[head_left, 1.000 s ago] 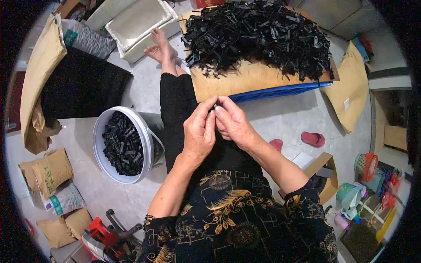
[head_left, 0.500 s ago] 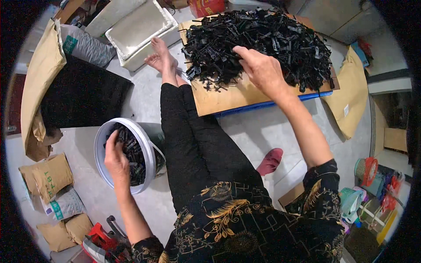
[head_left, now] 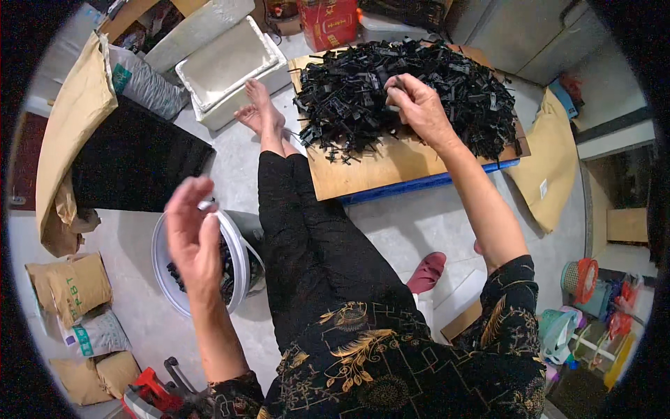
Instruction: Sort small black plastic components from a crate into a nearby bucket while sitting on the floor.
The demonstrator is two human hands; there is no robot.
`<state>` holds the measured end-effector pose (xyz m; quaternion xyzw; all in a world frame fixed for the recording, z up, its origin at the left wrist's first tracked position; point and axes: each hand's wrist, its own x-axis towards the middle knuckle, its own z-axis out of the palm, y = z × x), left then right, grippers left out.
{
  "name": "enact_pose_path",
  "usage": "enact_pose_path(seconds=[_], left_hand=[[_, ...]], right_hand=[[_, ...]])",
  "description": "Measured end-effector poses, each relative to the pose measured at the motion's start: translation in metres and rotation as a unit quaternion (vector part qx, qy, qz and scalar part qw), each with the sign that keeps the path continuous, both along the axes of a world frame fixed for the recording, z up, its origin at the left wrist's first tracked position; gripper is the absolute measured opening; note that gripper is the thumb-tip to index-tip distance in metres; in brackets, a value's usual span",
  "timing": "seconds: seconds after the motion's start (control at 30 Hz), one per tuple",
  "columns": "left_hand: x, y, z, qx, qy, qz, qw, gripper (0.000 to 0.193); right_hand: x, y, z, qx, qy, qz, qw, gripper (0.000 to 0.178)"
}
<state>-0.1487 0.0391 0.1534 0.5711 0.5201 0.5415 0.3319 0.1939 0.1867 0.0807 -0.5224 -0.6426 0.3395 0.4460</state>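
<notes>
A heap of small black plastic parts (head_left: 349, 98) covers most of a wooden board (head_left: 342, 174). Over the heap's near side is my right hand (head_left: 422, 115), its thumb and forefinger pinched together. Something small and dark seems to show at those fingertips, but I cannot make out what. To the left, a white-rimmed bucket (head_left: 241, 262) stands on the floor with more black parts inside. My left hand (head_left: 193, 241) is raised above it, fingers apart and thumb out, a little blurred, with nothing seen in it. That hand hides much of the bucket's contents.
My outstretched leg (head_left: 296, 230) lies between bucket and board. Beyond my foot is a white foam box (head_left: 230, 66). A brown paper sack (head_left: 548, 167) leans right of the board. Stuffed sacks (head_left: 80, 286) lie at the left, and a red box (head_left: 328, 24) stands behind the heap.
My left hand has risen away from the bucket's opening and spread its fingers. My right hand has shifted slightly right, its fingers drawing into a pinch. The whole view has tilted slightly.
</notes>
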Motion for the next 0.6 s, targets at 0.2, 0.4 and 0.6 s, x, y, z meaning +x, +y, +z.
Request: enact_pose_path(seconds=[0.2,0.4,0.6], left_hand=[[0.048,0.265,-0.179,0.159,-0.644,-0.162,0.731,0.051],[0.017,0.353,-0.313,0.183,-0.657,-0.096,0.725,0.045],[0.035,0.345,-0.302,0.138,-0.637,-0.087,0.753,0.048]], right_hand=[[-0.014,-0.004,0.024,-0.038,0.056,-0.004,0.998,0.012],[-0.009,-0.011,0.008,-0.017,0.108,-0.001,0.994,0.012],[-0.005,-0.022,0.008,-0.026,0.072,-0.02,0.997,0.015]])
